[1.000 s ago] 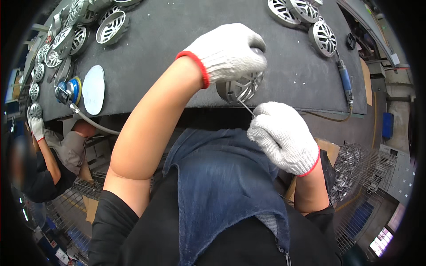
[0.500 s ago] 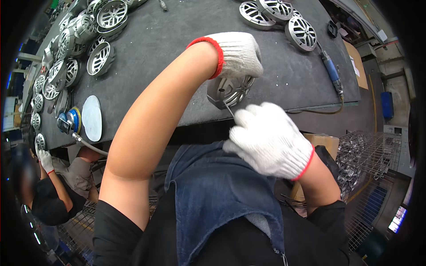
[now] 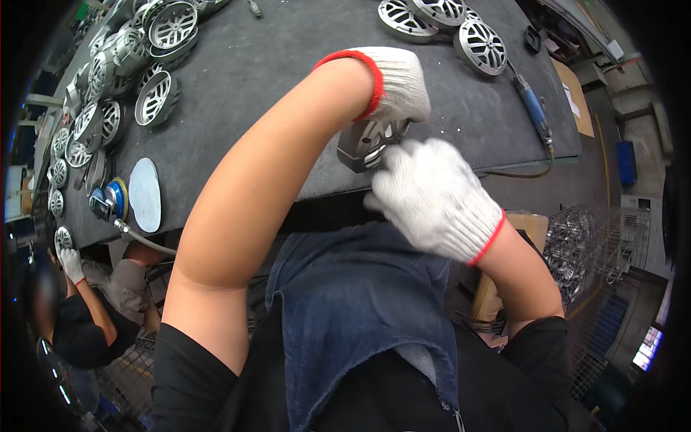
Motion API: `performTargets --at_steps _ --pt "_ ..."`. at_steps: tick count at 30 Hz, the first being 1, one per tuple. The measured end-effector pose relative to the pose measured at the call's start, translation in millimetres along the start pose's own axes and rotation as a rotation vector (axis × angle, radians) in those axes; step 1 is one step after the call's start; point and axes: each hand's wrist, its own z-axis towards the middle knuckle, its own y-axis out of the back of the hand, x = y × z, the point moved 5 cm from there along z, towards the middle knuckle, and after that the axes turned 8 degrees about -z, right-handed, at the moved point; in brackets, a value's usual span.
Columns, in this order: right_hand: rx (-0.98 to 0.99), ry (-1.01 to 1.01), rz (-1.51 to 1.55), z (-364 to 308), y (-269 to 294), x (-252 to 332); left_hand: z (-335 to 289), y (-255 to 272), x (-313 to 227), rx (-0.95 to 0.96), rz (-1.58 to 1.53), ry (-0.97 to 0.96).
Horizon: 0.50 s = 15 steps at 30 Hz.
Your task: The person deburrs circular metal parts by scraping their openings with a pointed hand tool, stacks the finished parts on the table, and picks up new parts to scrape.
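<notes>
My left hand [image 3: 403, 83], in a white knit glove with a red cuff, is closed over the top of a round grey metal grille [image 3: 354, 150]. The grille is tilted at the table's near edge, its slotted side partly covered by my hands. My right hand [image 3: 435, 198], gloved the same way, is curled into a grip right by the grille's lower right side. A thin metal-rod tool showed from that grip a moment ago; now the fingers hide most of it, and motion blurs them a little.
More slotted metal grilles [image 3: 173, 25] are heaped at the table's far left; several others [image 3: 481, 47] lie at the far right by a blue air tool [image 3: 533, 104]. A sander [image 3: 111, 199] and pale oval pad [image 3: 145, 194] sit left. Another person [image 3: 86, 317] works at lower left.
My right hand has moved up and closer to the grille, covering the thin rod. My left hand has shifted slightly right, and the grille has turned a little. The view has shifted slightly.
</notes>
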Motion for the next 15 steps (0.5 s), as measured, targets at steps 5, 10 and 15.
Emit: performTargets --at_steps 5,10,15 --pt "-0.182 0.073 0.542 -13.0 -9.2 3.7 -36.7 -14.7 48.3 -0.277 -0.456 -0.099" --pt "-0.243 0.024 0.628 -10.0 -46.4 36.8 -109.4 -52.3 109.6 -0.527 -1.006 0.113" --pt "-0.295 -0.079 0.301 16.4 -61.4 34.7 -119.5 -59.8 96.4 -0.890 -0.825 0.274"
